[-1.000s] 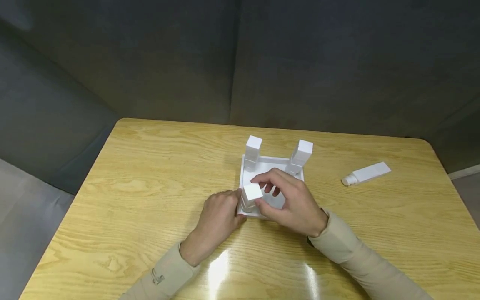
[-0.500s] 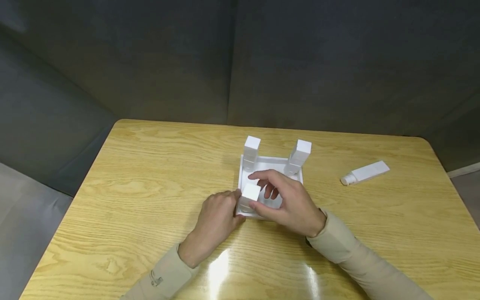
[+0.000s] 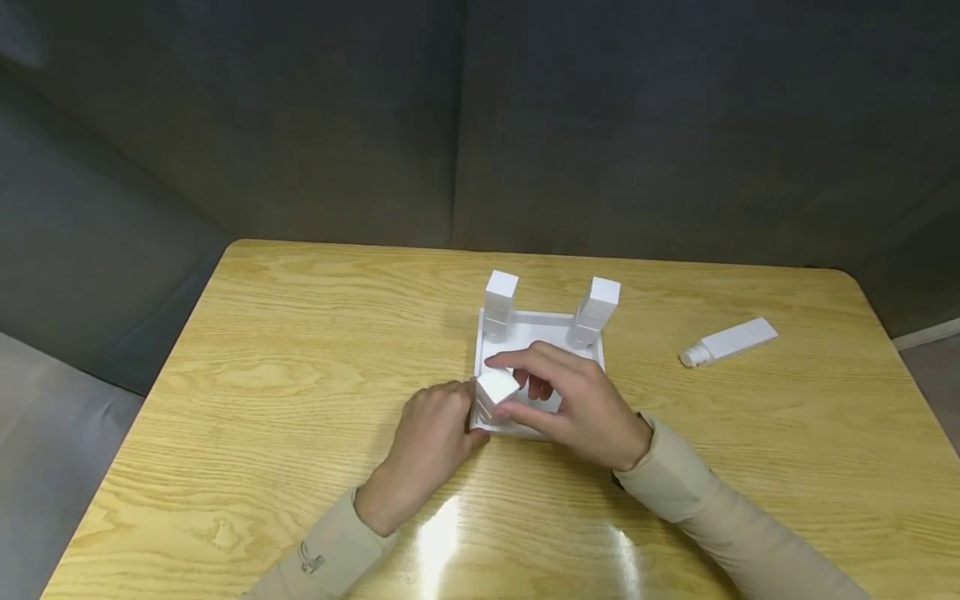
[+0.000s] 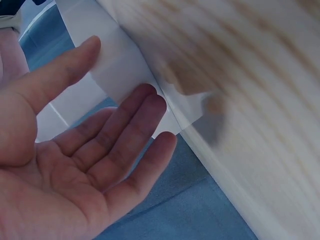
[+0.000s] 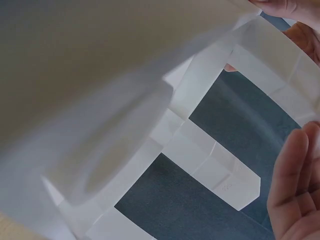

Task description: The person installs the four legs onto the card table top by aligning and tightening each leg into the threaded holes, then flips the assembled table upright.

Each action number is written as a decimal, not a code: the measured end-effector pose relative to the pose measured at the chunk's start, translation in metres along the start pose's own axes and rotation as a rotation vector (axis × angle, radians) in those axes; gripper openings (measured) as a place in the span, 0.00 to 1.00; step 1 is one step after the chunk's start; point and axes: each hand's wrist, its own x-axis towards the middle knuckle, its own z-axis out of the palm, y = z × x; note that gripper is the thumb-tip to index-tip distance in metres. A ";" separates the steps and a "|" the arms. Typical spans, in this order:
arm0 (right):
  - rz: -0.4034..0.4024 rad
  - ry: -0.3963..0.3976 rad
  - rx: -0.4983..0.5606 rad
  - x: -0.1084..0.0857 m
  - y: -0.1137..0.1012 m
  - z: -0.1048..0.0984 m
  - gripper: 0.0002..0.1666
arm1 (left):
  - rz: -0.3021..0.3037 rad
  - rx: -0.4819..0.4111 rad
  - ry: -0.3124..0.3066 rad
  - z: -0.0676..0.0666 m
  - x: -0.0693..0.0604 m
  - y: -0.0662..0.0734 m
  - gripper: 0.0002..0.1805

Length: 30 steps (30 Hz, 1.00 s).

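A square white panel with a raised rim (image 3: pixel 538 336) lies on the table, with white square legs standing at three corners. My right hand (image 3: pixel 573 400) pinches the near left leg (image 3: pixel 497 388) between thumb and index finger in the head view. At that same corner my left hand (image 3: pixel 429 433) grips the panel's edge, thumb at the front and fingers along the left side. Its fingers look only lightly bent in the left wrist view. The far left leg (image 3: pixel 500 302) and far right leg (image 3: pixel 597 305) stand upright, untouched. My right hand hides the near right corner.
A loose white leg (image 3: pixel 738 337) with a threaded end lies to the right of the panel. The wooden table (image 3: pixel 300 358) has its far edge before a dark curtain (image 3: pixel 600 125).
The near left leg has turned about its upright axis, its top face now angled differently, and my right index finger has shifted left across it. My left hand stays at the corner.
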 end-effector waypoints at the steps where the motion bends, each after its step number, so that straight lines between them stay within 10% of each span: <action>1: 0.007 -0.001 0.003 0.000 0.000 0.000 0.23 | 0.001 0.001 -0.002 0.000 0.000 0.000 0.19; 30: 0.083 0.027 -0.030 -0.002 -0.003 -0.001 0.22 | -0.006 0.009 -0.010 -0.002 0.000 0.004 0.27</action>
